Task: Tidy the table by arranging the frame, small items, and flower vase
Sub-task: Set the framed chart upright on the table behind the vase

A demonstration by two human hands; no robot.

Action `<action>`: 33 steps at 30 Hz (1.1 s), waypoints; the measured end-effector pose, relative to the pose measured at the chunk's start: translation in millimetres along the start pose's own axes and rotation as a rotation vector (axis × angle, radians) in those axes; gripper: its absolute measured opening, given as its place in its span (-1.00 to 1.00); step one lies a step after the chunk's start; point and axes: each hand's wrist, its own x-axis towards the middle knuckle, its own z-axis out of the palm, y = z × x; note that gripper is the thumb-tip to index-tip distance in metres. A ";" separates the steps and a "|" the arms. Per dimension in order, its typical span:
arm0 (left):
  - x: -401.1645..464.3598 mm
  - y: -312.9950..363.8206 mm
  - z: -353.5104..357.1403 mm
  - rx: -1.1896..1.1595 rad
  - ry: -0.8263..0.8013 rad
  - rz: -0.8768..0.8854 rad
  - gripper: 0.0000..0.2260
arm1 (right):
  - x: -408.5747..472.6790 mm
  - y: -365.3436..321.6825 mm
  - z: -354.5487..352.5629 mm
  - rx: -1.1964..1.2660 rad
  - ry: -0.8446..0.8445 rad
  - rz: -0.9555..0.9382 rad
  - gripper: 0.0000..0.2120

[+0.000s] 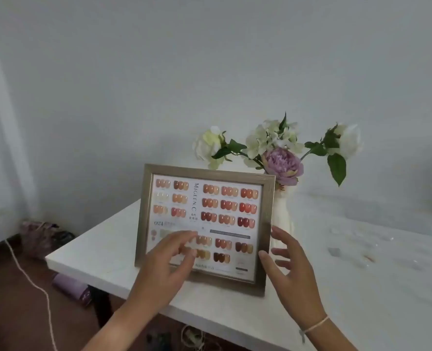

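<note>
White table (361,287): upright silver frame (204,230), nail-colour chart; both hands (165,264) spread, holding nothing.

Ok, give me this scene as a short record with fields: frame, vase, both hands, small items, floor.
frame: the frame stands upright near the table's left corner, nail colour chart facing the camera
vase: white flower vase behind the frame's right edge
left hand: left hand open, fingers over the glass
right hand: right hand open beside the frame's right edge
small items: blurred small bits at right
floor: purple bottle, cord
</note>
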 end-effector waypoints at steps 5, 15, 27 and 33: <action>14.0 -10.9 -12.6 -0.032 0.053 -0.062 -0.73 | 10.0 -3.3 10.5 0.117 0.016 0.070 -0.43; 30.0 -61.3 -29.8 -0.118 0.339 -0.268 -0.69 | 9.3 23.7 26.4 0.211 -0.089 0.203 -0.55; 21.6 -92.0 -17.5 -0.346 0.135 -0.485 -0.73 | 4.4 27.4 33.3 0.294 -0.161 0.156 -0.63; 22.2 -93.5 -19.3 -0.324 0.100 -0.497 -0.77 | 4.4 28.6 32.8 0.310 -0.172 0.135 -0.67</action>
